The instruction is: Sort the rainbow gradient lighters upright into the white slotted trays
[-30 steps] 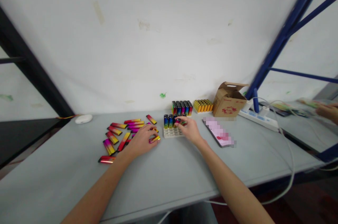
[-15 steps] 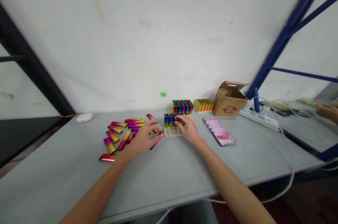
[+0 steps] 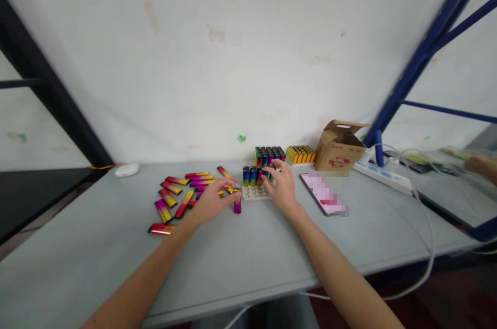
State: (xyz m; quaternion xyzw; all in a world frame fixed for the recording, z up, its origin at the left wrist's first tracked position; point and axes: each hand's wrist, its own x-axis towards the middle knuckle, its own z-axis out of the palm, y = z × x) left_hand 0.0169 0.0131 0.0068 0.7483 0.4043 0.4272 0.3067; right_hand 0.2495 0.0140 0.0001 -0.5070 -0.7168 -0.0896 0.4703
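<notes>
Left hand (image 3: 213, 202) swung pinched tube (image 3: 237, 207) upright over grey table (image 3: 240, 259); right hand's (image 3: 283, 188) grip unclear.

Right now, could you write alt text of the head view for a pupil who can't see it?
A person's left hand pinches a purple-and-yellow lighter over a grey table; the right hand is at upright lighters in a white tray. Loose lighters lie to the left, a phone and open cardboard box to the right.

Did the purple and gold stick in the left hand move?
Yes, the stick in the left hand went right, closer to the white tray; its purple end now points down.
</notes>
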